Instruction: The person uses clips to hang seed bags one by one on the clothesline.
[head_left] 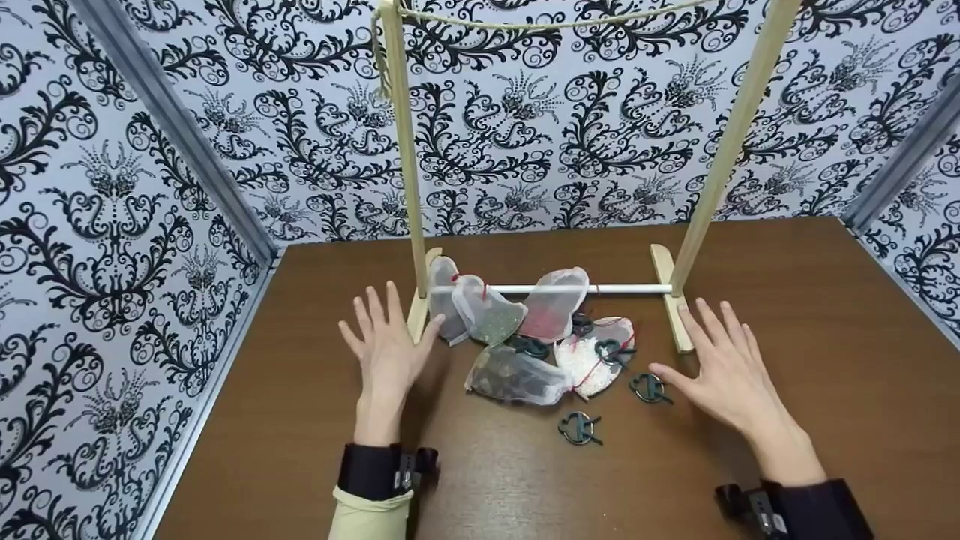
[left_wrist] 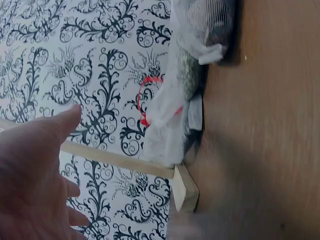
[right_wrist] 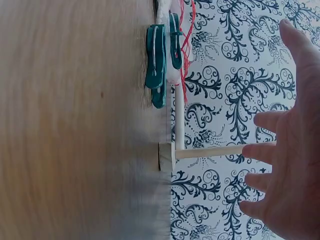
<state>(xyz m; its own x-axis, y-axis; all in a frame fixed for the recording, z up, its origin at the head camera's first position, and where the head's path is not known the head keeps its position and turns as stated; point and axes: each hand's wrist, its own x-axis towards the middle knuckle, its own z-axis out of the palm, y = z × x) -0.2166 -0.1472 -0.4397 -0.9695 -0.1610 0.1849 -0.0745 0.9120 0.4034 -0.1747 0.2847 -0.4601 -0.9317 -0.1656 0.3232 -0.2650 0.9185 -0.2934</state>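
My left hand (head_left: 386,345), fingers spread, is left of a pile of sheer drawstring bags and holds nothing. Across from it, my right hand (head_left: 727,375) is also spread, its thumb near a dark green clip (head_left: 649,388). Another clip (head_left: 581,428) lies nearer the front. In the pile are a bag with green filling (head_left: 496,321), one with pink filling (head_left: 550,311), one with white bits (head_left: 581,367) and a dark-filled one (head_left: 517,376). A greyish bag (head_left: 444,300) lies partly behind the green-filled one. More clips lie among the bags, partly hidden. Red cords show on several bags.
A wooden frame stands behind the bags, with a left post (head_left: 409,165), a right post (head_left: 724,157) and a white crossbar (head_left: 630,289) low between them. A rope (head_left: 540,27) hangs between the posts higher up. Patterned walls (head_left: 525,135) enclose the brown table (head_left: 300,465).
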